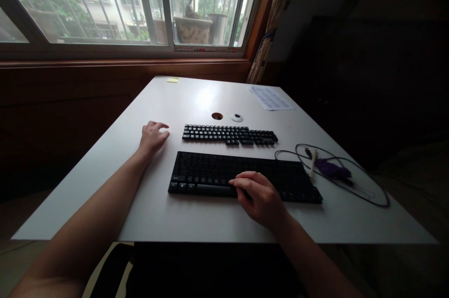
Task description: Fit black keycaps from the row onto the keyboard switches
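A black keyboard point(245, 174) lies on the white table, its upper part mostly bare of keycaps. Some keycaps and the long space bar point(213, 189) sit along its lower left rows. My right hand point(259, 197) reaches over the lower middle, its fingers pinched together at a keycap at the end of that row; the fingertips largely hide it. Behind the keyboard, loose black keycaps point(213, 133) stand in neat rows on the table. To the left of these rows, my left hand point(153, 138) rests on the table with thumb and fingers apart, holding nothing.
At right lie a looped black cable point(365, 202), a purple item point(333, 168) and a pale stick point(313, 163). Farther back are a round table hole point(217, 116), a white ring cover point(237, 118), printed sheets point(271, 98) and a yellow note point(172, 80).
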The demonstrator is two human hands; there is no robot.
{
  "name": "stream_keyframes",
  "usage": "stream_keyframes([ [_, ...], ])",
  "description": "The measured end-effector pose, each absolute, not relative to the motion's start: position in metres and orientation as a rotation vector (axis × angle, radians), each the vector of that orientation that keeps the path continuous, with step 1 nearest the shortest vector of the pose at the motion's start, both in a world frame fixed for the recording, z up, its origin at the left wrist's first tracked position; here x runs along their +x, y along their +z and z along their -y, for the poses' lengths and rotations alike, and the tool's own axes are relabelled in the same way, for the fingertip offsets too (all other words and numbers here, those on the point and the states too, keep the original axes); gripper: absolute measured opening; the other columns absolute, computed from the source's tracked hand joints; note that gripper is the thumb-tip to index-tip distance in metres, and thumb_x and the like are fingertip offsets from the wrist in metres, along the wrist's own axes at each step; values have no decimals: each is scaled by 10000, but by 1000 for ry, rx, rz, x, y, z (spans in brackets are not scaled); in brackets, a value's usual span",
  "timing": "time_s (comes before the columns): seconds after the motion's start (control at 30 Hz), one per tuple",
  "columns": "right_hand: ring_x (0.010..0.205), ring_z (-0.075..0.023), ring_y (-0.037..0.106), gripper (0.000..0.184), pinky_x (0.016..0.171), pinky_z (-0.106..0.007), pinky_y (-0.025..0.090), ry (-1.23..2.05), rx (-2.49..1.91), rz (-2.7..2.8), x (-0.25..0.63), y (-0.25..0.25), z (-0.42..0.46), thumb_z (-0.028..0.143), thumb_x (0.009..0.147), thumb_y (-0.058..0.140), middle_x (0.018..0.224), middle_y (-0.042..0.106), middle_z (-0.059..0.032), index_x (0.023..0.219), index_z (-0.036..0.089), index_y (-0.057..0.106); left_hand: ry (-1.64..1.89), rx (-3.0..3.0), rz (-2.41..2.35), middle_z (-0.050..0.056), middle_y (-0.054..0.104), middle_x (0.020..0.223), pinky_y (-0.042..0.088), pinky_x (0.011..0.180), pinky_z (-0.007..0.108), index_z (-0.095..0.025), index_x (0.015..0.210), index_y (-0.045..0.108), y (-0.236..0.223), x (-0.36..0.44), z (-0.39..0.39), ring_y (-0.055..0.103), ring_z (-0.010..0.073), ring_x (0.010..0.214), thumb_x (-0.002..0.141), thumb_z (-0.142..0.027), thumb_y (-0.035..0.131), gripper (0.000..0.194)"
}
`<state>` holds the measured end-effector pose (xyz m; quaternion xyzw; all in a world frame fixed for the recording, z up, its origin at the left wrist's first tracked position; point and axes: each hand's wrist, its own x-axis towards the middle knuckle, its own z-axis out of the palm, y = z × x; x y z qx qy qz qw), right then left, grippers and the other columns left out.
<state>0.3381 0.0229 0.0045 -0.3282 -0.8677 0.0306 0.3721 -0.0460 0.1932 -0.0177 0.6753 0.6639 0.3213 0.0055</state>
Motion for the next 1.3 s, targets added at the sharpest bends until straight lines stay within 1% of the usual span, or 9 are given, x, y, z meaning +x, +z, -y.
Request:
stream_keyframes([
  [0.07, 1032, -238, 664, 329, 897, -416, 561, 75, -826, 2232, 338, 4, -23, 55, 879, 620, 1022, 738, -66, 1162, 221, 637, 903, 2132, -2150, 122, 641, 1111, 383, 1120, 511, -208, 1124, 740, -24, -48, -196, 567, 339, 1187, 839, -330, 577, 350],
  [0.13, 1032, -240, 666, 326, 894, -415, 561, 74, -820, 2246, 337, 5, -23, 59, 880, 622, 1013, 742, -65, 1163, 220, 636, 778, 2133, -2213, 140, 617, 1207, 373, 1134, 500, -208, 1226, 695, -29, -50, -197, 519, 350, 1259, 859, -357, 565, 418],
  [0.27, 1039, -243, 670, 338, 897, -426, 556, 45, -806, 2245, 336, 6, -22, 51, 876, 620, 1018, 755, -55, 1162, 230, 625, 597, 2131, -2253, 184, 583, 1325, 414, 1102, 484, -162, 1340, 622, -28, -55, -198, 514, 365, 1278, 875, -385, 535, 523],
  [0.4, 1045, -246, 673, 339, 905, -433, 551, 41, -804, 2268, 335, 5, -22, 56, 885, 603, 1018, 763, -43, 1168, 240, 621, 470, 2189, -2193, 153, 636, 1294, 491, 1006, 467, -195, 1282, 661, -15, -65, -202, 592, 357, 1178, 859, -412, 547, 489],
  [0.5, 1060, -251, 670, 331, 916, -441, 542, 26, -811, 2268, 335, 4, -22, 65, 888, 599, 1046, 766, -48, 1170, 237, 623, 416, 2273, -2112, 129, 674, 1256, 494, 1022, 432, -201, 1227, 695, -10, -74, -204, 622, 325, 1152, 860, -430, 549, 457],
  [0.57, 1055, -249, 669, 316, 909, -436, 538, 19, -821, 2269, 335, 4, -22, 68, 892, 595, 1024, 766, -48, 1161, 232, 628, 438, 2330, -2074, 136, 656, 1308, 473, 1065, 424, -185, 1245, 688, -13, -78, -204, 607, 316, 1198, 894, -445, 509, 472],
  [0.7, 1034, -241, 672, 304, 902, -430, 525, -6, -847, 2249, 335, 7, -21, 59, 884, 599, 1002, 766, -43, 1135, 227, 631, 548, 2420, -2052, 161, 578, 1444, 373, 1177, 458, -153, 1321, 637, -26, -81, -200, 493, 319, 1367, 956, -421, 415, 504],
  [1.13, 1047, -244, 667, 327, 915, -445, 496, -3, -831, 2283, 336, 6, -22, 39, 868, 598, 1062, 769, -29, 1123, 241, 631, 583, 2508, -2022, 176, 594, 1420, 383, 1171, 445, -138, 1321, 644, -33, -83, -201, 523, 318, 1343, 971, -425, 401, 514],
  [1.3, 1057, -250, 662, 322, 913, -451, 498, -25, -818, 2274, 336, 6, -21, 40, 868, 605, 1079, 766, -38, 1125, 232, 630, 576, 2497, -2039, 198, 589, 1418, 391, 1161, 466, -120, 1329, 641, -33, -82, -201, 527, 334, 1337, 967, -410, 408, 520],
])
